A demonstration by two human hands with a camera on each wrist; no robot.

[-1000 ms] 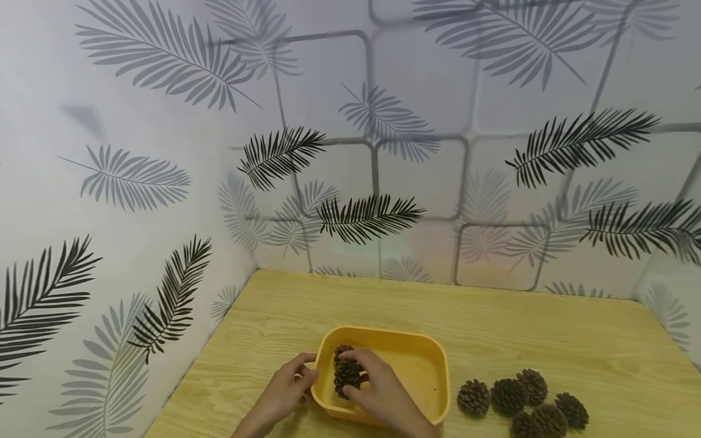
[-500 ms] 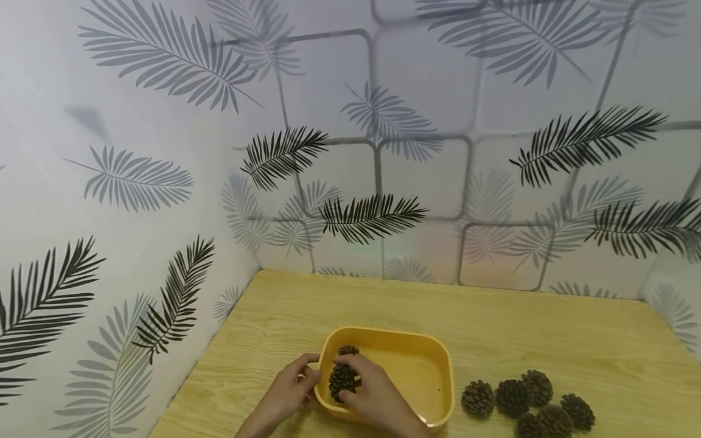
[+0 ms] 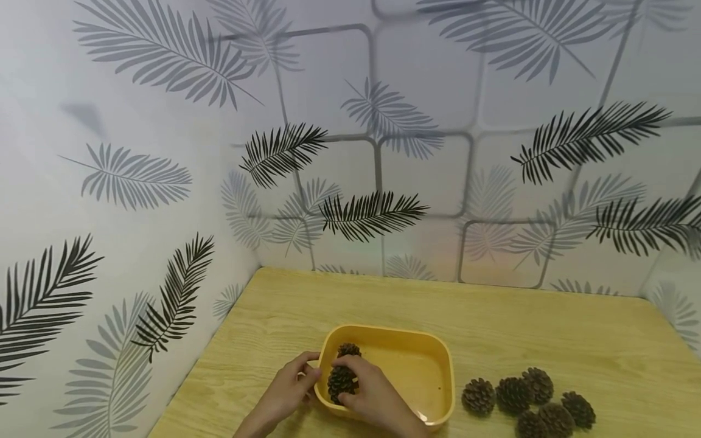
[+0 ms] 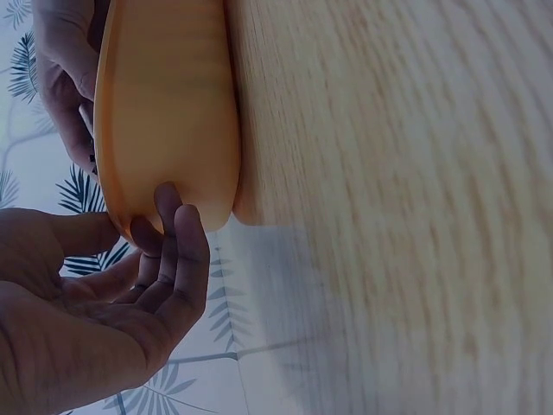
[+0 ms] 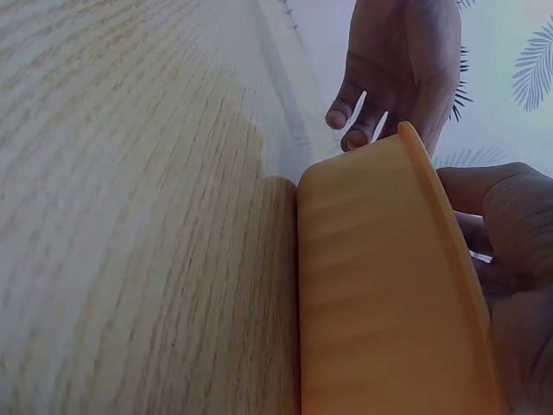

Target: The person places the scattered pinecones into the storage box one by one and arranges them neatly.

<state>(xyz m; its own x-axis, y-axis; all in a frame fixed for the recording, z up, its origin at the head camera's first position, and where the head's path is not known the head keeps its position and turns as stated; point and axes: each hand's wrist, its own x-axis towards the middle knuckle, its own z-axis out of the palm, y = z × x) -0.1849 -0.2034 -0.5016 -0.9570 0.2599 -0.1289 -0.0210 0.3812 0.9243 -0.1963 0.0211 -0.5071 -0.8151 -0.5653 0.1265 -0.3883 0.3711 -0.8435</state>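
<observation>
Right hand [image 3: 368, 395] shown inside the yellow tub [image 3: 438, 365], its grip curled round a pine cone [image 3: 341, 383] that is held low against the tub's near-left inner wall; a second cone [image 3: 348, 350] is seen just beyond it, at the far-left corner of the tub floor. Left hand [image 3: 285, 389] is set against the tub's left end from outside, the fingers [image 4: 177, 246] laid straight along the wall and the thumb near the rim (nothing is enclosed by this hand, so its grip is counted as relaxed and wide). The tub is thereby steadied on the desk [image 3: 547, 328] while the cone is lowered.

Compared with the view one second earlier, the held cone has been carried slightly left and down, from beside the second cone to a place nearer the front wall; over the last half second the shift has been very small. The work in hand is judged to be at the point of setting down, the cone not yet released.

A cluster of six loose cones [image 3: 528, 398] lies unchanged on the desk to the right of the tub, well apart from both hands. The tub and the left hand have kept their places; the small drift of the scene is attributed to head motion
</observation>
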